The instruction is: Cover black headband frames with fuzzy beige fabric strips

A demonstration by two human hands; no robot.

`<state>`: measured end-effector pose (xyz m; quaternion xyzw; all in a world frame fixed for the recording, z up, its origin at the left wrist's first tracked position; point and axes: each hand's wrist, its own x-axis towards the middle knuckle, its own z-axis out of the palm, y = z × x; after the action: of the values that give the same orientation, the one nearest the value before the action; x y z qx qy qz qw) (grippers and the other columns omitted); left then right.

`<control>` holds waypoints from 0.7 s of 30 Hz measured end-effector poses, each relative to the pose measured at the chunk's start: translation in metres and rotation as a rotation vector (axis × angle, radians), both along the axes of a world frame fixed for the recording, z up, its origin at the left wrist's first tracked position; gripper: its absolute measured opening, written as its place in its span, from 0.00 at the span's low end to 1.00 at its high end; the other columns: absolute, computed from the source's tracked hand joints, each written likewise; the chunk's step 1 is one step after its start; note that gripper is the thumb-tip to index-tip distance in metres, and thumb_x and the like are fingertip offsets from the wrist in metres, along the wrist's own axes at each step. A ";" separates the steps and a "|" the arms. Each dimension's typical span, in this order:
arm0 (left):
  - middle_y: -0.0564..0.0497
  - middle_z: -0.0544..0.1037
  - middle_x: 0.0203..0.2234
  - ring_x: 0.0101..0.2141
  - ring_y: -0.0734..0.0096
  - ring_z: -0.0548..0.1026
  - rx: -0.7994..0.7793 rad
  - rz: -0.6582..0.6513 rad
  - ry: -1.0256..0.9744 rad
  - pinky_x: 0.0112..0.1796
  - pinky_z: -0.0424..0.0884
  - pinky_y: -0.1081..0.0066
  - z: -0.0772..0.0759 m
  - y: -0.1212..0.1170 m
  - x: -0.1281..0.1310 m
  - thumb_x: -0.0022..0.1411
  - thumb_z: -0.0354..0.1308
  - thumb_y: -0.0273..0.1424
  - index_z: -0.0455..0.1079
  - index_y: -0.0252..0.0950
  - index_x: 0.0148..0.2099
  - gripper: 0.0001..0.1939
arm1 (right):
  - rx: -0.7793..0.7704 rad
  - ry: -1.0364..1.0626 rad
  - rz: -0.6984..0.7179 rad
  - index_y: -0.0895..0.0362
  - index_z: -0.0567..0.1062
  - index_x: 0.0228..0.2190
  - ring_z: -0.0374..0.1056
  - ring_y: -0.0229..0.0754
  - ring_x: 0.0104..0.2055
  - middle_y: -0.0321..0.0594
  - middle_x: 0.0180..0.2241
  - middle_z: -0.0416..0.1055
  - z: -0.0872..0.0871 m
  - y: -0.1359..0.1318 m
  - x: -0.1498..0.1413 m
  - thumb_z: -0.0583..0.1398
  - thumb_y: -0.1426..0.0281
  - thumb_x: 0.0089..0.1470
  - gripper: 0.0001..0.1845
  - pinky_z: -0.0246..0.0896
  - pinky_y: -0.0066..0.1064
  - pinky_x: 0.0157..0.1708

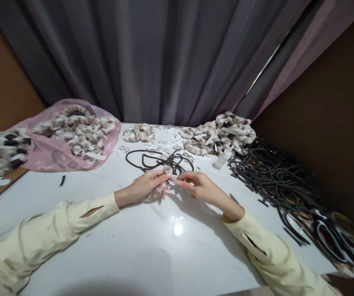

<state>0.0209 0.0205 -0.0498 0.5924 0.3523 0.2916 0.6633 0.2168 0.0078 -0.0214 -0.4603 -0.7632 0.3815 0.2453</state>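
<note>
My left hand point(152, 183) is closed around a spotted brown-and-white furry loop point(152, 195), which hangs below the fingers just over the white table. A tuft of its fur shows above the thumb. My right hand point(194, 184) comes in from the right with thumb and forefinger pinched on a small white tag point(173, 179) against the furry piece. The fingertips of both hands almost meet there. Just behind them lie several black cords point(146, 158) in loose loops.
A pink plastic bag point(41, 158) full of furry loops stands back left. More furry loops point(235, 129) are heaped back right, near a small clear bottle point(223, 158). Many black cords point(266, 174) and scissors point(331, 240) lie right. Metal rings point(161, 150) are scattered behind the cords.
</note>
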 end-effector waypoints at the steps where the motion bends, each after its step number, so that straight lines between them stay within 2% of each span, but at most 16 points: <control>1: 0.55 0.70 0.18 0.15 0.82 0.63 0.027 0.016 0.035 0.18 0.58 0.78 0.001 -0.001 0.001 0.60 0.52 0.45 0.65 0.32 0.34 0.18 | -0.115 0.025 0.005 0.60 0.75 0.30 0.58 0.31 0.17 0.32 0.18 0.63 -0.001 -0.002 -0.003 0.56 0.59 0.56 0.17 0.54 0.24 0.18; 3: 0.56 0.70 0.17 0.13 0.83 0.60 0.067 0.047 0.094 0.16 0.56 0.78 0.002 -0.004 0.004 0.61 0.51 0.44 0.63 0.33 0.31 0.18 | -0.266 0.087 -0.013 0.62 0.75 0.30 0.55 0.29 0.14 0.29 0.14 0.60 -0.005 -0.006 -0.008 0.56 0.59 0.55 0.18 0.52 0.23 0.16; 8: 0.57 0.70 0.17 0.14 0.82 0.63 0.199 0.080 0.197 0.18 0.57 0.78 0.004 -0.009 0.007 0.62 0.50 0.43 0.60 0.34 0.29 0.17 | -0.426 0.290 -0.084 0.63 0.75 0.23 0.56 0.29 0.14 0.31 0.15 0.62 -0.013 -0.009 -0.014 0.60 0.60 0.51 0.17 0.53 0.21 0.14; 13: 0.57 0.69 0.15 0.16 0.79 0.66 0.357 0.112 0.303 0.20 0.60 0.78 0.002 -0.010 0.008 0.63 0.48 0.39 0.60 0.35 0.28 0.15 | -0.604 0.419 -0.161 0.65 0.75 0.23 0.57 0.27 0.15 0.31 0.15 0.63 -0.016 -0.008 -0.017 0.62 0.69 0.50 0.10 0.56 0.19 0.13; 17: 0.56 0.71 0.16 0.19 0.76 0.68 0.435 0.159 0.348 0.23 0.62 0.77 0.000 -0.009 0.008 0.63 0.47 0.38 0.61 0.35 0.27 0.15 | -0.609 0.472 -0.271 0.65 0.76 0.26 0.58 0.26 0.14 0.33 0.17 0.66 -0.015 -0.009 -0.022 0.60 0.76 0.49 0.05 0.57 0.18 0.13; 21: 0.55 0.71 0.18 0.20 0.75 0.70 0.440 0.169 0.347 0.23 0.63 0.76 -0.003 -0.009 0.008 0.62 0.47 0.39 0.63 0.35 0.28 0.15 | -0.527 0.415 -0.299 0.64 0.78 0.28 0.59 0.27 0.13 0.35 0.19 0.68 -0.012 -0.011 -0.026 0.60 0.75 0.49 0.06 0.58 0.21 0.13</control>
<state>0.0285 0.0116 -0.0532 0.7318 0.4368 0.3094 0.4219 0.1912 -0.0030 -0.0337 -0.5269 -0.4971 0.6103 0.3207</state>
